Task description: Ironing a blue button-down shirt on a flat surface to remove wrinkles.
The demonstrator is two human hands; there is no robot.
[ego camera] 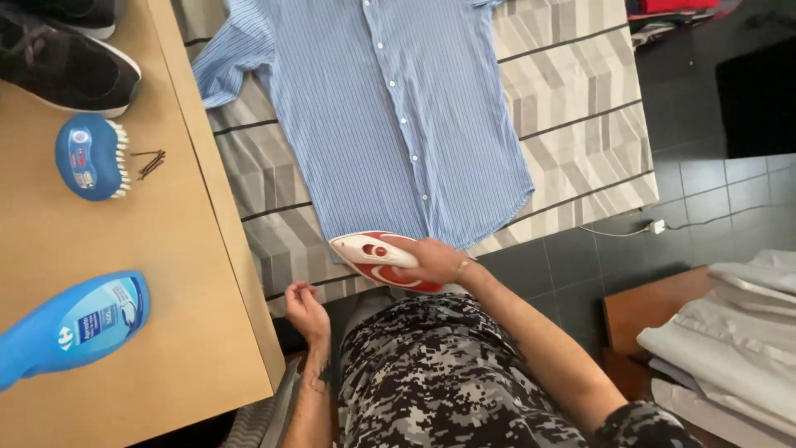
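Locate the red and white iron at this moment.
In the head view, the red and white iron sits at lower centre on the hem of the blue striped shirt, held by the right hand, with the left hand just below-left.

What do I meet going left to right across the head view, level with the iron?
Blue bottle → wooden table → left hand → iron → right hand → folded clothes.

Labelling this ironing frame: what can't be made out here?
Head view only.
- Iron: soleplate hidden, the right hand covers its rear.
- Shirt: collar cut off by the top edge.
- Blue bottle: neck cut by the left edge.
- Left hand: whether the fingers pinch the cloth is unclear.
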